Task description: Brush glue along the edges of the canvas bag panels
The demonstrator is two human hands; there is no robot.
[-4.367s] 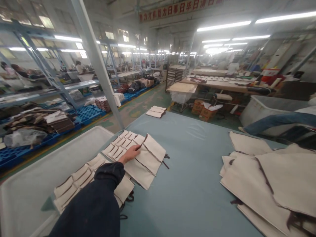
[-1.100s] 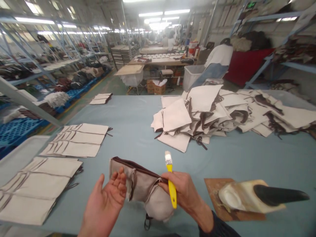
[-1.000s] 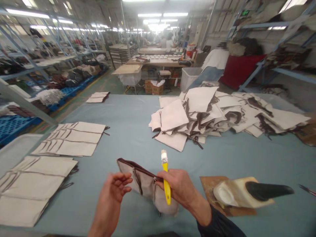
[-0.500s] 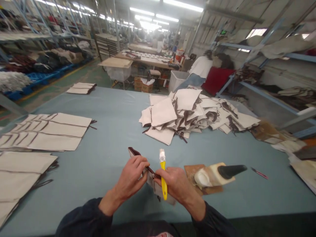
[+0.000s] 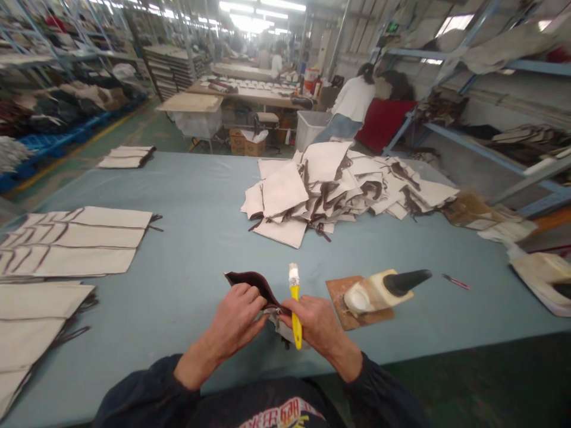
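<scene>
My left hand is closed on a cream fabric pouch with a dark brown zip edge, held just above the near edge of the blue-grey table. My right hand grips the pouch's other side and also holds a yellow-handled brush, bristles pointing up. The brown edge is folded outward between my two hands. Most of the pouch body is hidden behind my fingers.
A glue bottle with a black nozzle lies on a brown board right of my hands. A heap of cream pouches lies mid-table. Flat rows of pouches lie left. A red pen lies right. A person in white stands beyond.
My left hand went from open beside the pouch to gripping its brown edge. The pouch has been bunched up between both hands, and my view has dropped and pulled back.
</scene>
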